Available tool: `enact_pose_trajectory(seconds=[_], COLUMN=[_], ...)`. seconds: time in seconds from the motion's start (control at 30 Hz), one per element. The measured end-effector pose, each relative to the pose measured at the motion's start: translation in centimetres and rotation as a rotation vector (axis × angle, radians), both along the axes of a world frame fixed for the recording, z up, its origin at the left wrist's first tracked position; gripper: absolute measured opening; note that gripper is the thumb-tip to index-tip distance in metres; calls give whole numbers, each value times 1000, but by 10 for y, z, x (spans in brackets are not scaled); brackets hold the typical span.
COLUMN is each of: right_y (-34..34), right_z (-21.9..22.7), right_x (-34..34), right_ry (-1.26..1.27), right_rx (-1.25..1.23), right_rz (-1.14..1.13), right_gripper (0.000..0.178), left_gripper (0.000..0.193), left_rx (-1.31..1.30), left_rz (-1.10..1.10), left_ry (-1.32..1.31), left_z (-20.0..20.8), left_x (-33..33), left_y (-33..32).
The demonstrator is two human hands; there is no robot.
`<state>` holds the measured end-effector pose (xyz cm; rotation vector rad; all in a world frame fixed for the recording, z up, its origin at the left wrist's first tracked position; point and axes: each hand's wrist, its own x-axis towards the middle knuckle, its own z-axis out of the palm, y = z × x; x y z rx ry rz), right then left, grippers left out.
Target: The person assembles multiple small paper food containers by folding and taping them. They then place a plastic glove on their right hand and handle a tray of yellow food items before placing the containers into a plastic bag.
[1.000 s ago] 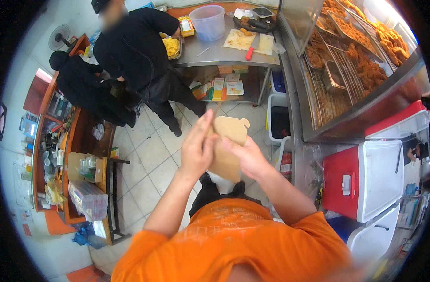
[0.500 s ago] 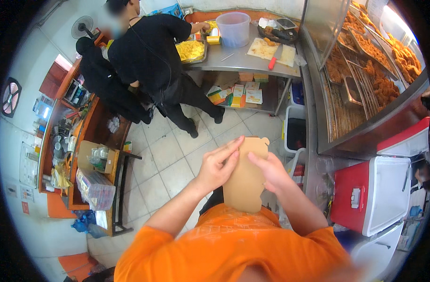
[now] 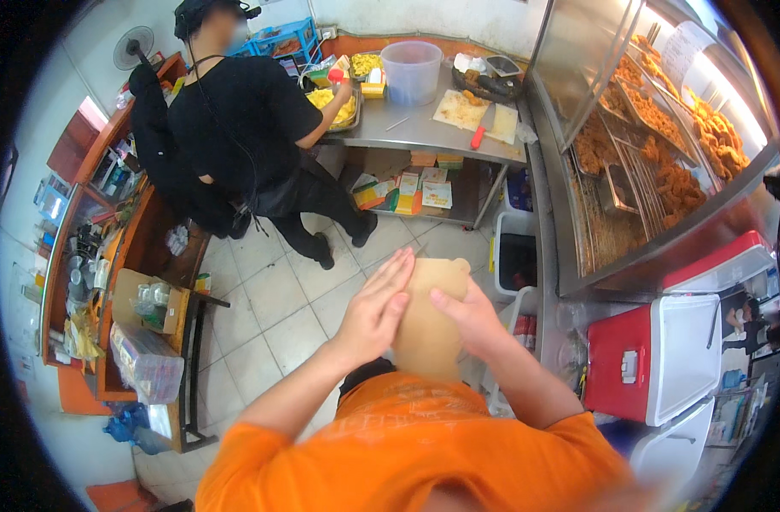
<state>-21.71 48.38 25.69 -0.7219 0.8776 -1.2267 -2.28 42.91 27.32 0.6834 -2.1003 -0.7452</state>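
Centre frame, I have a flat brown paper bag [image 3: 430, 320] held upright in front of my orange shirt [image 3: 424, 444], above the tiled floor [image 3: 270, 316]. My left hand [image 3: 377, 311] lies against the bag's left face with fingers straight and together, pressing rather than gripping; my right hand [image 3: 466, 316] has its fingers behind the right edge and the thumb across the front, pinching the paper. I judge the bag to be very light, thin and limp, easy to crease or tear, so it is best taken near the top edges, one hand on each side, to part the mouth.

At upper centre, a person in black [image 3: 245, 128] works at a steel worktop [image 3: 424, 128], where a metal tray [image 3: 339, 107] holds yellow food and a clear plastic tub [image 3: 411, 72] stands beside it; what is in the tub I cannot tell. At upper right, a glass warming cabinet [image 3: 654, 145] holds trays of golden fried pieces. At right stands a red-and-white cooler box [image 3: 663, 358], lid closed. At left, a cardboard box [image 3: 147, 299] on a wooden counter holds small items.
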Motion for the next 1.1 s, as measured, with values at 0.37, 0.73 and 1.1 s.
enact_pose_trajectory(seconds=[0.37,0.73,1.1], right_y=[-45,-123,-183], right_z=[-25,15,7], right_x=[78,121,173], right_ry=[-65,196,-129], right_rx=[108,-72,143], right_rz=[370,340,-11], right_gripper=[61,73,67], left_gripper=[54,31,11], left_rx=[526,71,580], left_rz=[369,272,188], left_ry=[155,357,1065], left_z=[-75,-44,-17], left_x=[84,116,134], left_y=[-79,-127,-161])
